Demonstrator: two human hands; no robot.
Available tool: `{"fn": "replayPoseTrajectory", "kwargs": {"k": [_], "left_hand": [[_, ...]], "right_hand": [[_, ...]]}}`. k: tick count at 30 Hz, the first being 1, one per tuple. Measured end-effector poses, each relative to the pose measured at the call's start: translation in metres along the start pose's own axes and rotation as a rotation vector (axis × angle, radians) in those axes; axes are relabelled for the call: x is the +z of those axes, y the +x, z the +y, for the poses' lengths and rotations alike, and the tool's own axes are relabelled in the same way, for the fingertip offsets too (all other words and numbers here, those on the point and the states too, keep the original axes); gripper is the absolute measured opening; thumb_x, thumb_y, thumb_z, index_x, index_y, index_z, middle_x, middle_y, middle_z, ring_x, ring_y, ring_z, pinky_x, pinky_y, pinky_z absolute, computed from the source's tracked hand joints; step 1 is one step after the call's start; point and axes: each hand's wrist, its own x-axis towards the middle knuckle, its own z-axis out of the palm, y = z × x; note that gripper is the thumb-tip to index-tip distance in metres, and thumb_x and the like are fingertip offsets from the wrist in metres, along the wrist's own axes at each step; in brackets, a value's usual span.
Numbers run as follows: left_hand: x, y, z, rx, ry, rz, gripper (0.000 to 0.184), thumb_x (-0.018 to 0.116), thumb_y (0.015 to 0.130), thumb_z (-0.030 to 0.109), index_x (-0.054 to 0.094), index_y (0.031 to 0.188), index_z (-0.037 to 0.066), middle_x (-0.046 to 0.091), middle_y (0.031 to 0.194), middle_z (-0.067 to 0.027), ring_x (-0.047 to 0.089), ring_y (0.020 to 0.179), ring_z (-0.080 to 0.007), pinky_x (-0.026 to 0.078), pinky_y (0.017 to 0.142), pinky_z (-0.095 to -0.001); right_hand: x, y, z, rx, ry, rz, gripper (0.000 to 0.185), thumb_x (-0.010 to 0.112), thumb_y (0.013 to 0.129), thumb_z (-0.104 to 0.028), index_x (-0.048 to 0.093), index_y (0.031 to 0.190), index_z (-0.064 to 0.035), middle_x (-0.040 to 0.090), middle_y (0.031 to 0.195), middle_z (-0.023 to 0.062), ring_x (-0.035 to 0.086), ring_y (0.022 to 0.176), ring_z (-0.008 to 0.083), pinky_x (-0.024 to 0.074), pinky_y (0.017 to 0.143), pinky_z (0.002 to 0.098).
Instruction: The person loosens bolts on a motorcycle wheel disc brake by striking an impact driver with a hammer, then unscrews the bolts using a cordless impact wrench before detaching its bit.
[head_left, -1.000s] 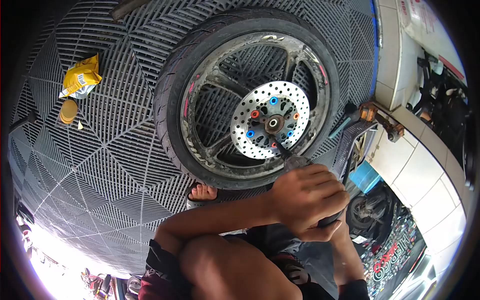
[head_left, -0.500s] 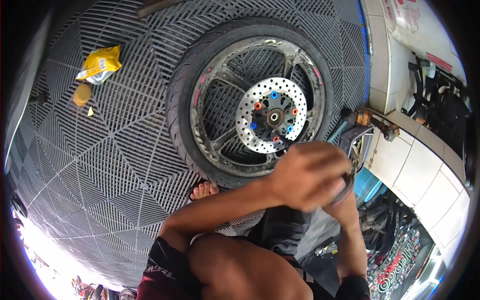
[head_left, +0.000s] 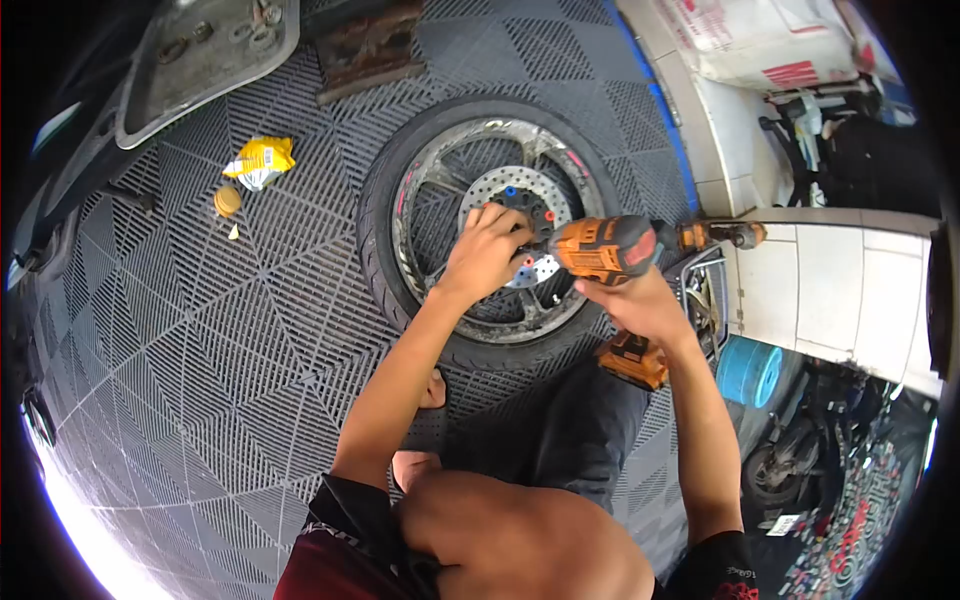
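My right hand is wrapped round the grip of an orange-and-black cordless impact driver, its nose pointing left toward the hub. A motorcycle wheel with a black tyre lies flat on the floor, its drilled brake disc facing up. Blue and orange bolts ring the disc's centre, among them a blue bolt. Over the disc, beside the driver's nose, my left hand has its fingers curled. What its fingertips hold is hidden.
Grey slatted tiles cover the floor. A yellow packet and a round tan lid lie left of the wheel. Upper left is a metal tray with small parts. A second orange tool and a blue container are at right.
My left hand has moved off the driver, up and left onto the disc. The driver, largely covered before, now shows plainly in my right hand. The view has shifted, bringing in the tray.
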Motion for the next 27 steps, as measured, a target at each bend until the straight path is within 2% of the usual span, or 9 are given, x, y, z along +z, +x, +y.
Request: {"fn": "replayPoseTrajectory", "kwargs": {"k": [3, 10, 13, 16, 18, 22, 23, 25, 27], "left_hand": [[0.0, -0.001, -0.003, 0.007, 0.02, -0.035, 0.029, 0.08, 0.076, 0.019, 0.077, 0.103, 0.009, 0.067, 0.11, 0.0002, 0.053, 0.114, -0.0223, 0.036, 0.101, -0.0374], [-0.024, -0.006, 0.016, 0.044, -0.143, -0.04, 0.023, 0.074, 0.084, 0.019, 0.074, 0.102, 0.005, 0.07, 0.099, -0.0094, 0.062, 0.102, -0.0291, 0.041, 0.1, -0.0423], [-0.076, -0.01, 0.046, 0.123, -0.134, -0.025, 0.024, 0.073, 0.088, 0.02, 0.074, 0.108, 0.008, 0.07, 0.098, -0.0119, 0.064, 0.095, -0.0313, 0.045, 0.094, -0.0424], [-0.139, -0.011, 0.067, -0.064, -0.011, -0.076, 0.025, 0.078, 0.083, 0.019, 0.074, 0.106, 0.008, 0.072, 0.099, -0.0107, 0.065, 0.091, -0.0283, 0.046, 0.093, -0.0397], [-0.198, -0.002, 0.072, -0.027, 0.203, 0.109, 0.024, 0.076, 0.084, 0.022, 0.071, 0.104, 0.009, 0.071, 0.096, -0.0105, 0.065, 0.092, -0.0283, 0.046, 0.092, -0.0404], [-0.314, 0.036, 0.06, 0.066, 0.461, 0.618, 0.02, 0.078, 0.082, 0.021, 0.074, 0.095, 0.007, 0.073, 0.087, -0.0086, 0.067, 0.077, -0.0246, 0.053, 0.073, -0.0368], [-0.341, 0.047, 0.05, 0.028, 0.476, 0.623, 0.019, 0.075, 0.086, 0.014, 0.074, 0.101, 0.002, 0.073, 0.083, -0.008, 0.065, 0.073, -0.0142, 0.051, 0.069, -0.0279], [-0.38, 0.061, 0.03, -0.17, 0.548, 0.561, 0.025, 0.073, 0.09, 0.02, 0.072, 0.108, 0.003, 0.074, 0.084, -0.0096, 0.067, 0.076, -0.0129, 0.052, 0.074, -0.027], [-0.399, 0.062, 0.002, -0.004, 0.832, 0.6, 0.026, 0.072, 0.091, 0.022, 0.073, 0.112, 0.006, 0.076, 0.089, -0.0091, 0.068, 0.08, -0.0113, 0.052, 0.077, -0.0261]], "right_hand": [[0.009, -0.008, -0.005, 0.089, 0.104, 0.061, 0.031, 0.077, 0.09, -0.018, 0.066, 0.115, -0.004, 0.054, 0.061, -0.0044, 0.043, 0.041, 0.0072, 0.035, 0.04, 0.0262], [0.013, -0.056, -0.009, 0.461, 0.704, 0.066, 0.022, 0.074, 0.094, -0.021, 0.062, 0.095, -0.0036, 0.053, 0.066, 0.0001, 0.05, 0.055, 0.0109, 0.0417, 0.049, 0.0283], [0.017, -0.084, -0.001, 0.459, 0.974, 0.053, 0.028, 0.068, 0.097, -0.028, 0.059, 0.099, -0.0018, 0.049, 0.064, 0.001, 0.048, 0.053, 0.0123, 0.0399, 0.049, 0.0296], [0.042, -0.104, 0.028, 0.408, 1.281, 0.008, 0.04, 0.063, 0.097, -0.042, 0.057, 0.102, -0.0033, 0.043, 0.062, -0.0005, 0.042, 0.05, 0.0131, 0.0373, 0.049, 0.0318], [0.062, -0.11, 0.041, 0.333, 1.44, -0.027, 0.044, 0.06, 0.096, -0.047, 0.057, 0.103, -0.0039, 0.042, 0.062, -0.0006, 0.04, 0.05, 0.0123, 0.0356, 0.05, 0.0314], [0.086, -0.108, 0.026, 0.267, 1.498, -0.038, 0.037, 0.062, 0.095, -0.04, 0.056, 0.104, -0.004, 0.04, 0.063, -0.0011, 0.04, 0.051, 0.012, 0.0353, 0.051, 0.0304], [0.088, -0.104, 0.019, 0.306, 1.475, 0.027, 0.033, 0.063, 0.096, -0.035, 0.056, 0.104, -0.0029, 0.042, 0.064, 0.0002, 0.042, 0.052, 0.0132, 0.0371, 0.052, 0.0312], [0.09, -0.091, 0.004, 0.381, 1.419, 0.122, 0.026, 0.065, 0.096, -0.024, 0.057, 0.103, -0.0007, 0.045, 0.066, 0.0027, 0.045, 0.055, 0.0158, 0.0408, 0.055, 0.0327], [0.086, -0.076, -0.002, 0.455, 1.296, 0.187, 0.021, 0.068, 0.095, -0.019, 0.059, 0.097, -0.0002, 0.05, 0.067, 0.0051, 0.051, 0.056, 0.0176, 0.0438, 0.054, 0.0323]]}}
